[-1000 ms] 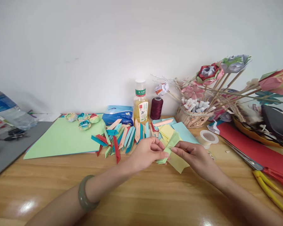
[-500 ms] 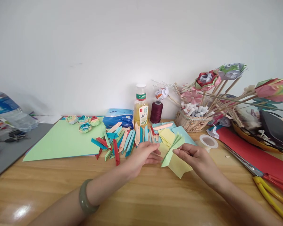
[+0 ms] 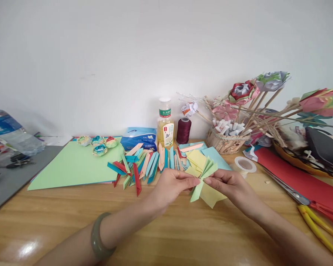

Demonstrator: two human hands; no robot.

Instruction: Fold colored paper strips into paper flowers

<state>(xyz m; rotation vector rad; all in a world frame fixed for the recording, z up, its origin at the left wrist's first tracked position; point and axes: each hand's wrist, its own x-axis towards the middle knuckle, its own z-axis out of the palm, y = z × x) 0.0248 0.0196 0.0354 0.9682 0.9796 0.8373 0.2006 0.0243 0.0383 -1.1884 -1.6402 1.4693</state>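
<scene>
Head view: left hand (image 3: 172,185) and right hand (image 3: 232,185) each have their grip clamped at the pleated green paper's (image 3: 209,168) middle.

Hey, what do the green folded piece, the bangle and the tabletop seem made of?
Green folded piece: apparently matte paper, judging by its thin pleats. Bangle: smooth, greyish green and shiny, perhaps polished stone, though glass or plastic is possible. Tabletop: glossy, with brown grain streaks and a bright reflection; wood or a laminate.

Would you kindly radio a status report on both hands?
Left hand, right hand: both pinching at middle of pleated green paper. Yellow paper beneath. No visible obstruction.
</scene>
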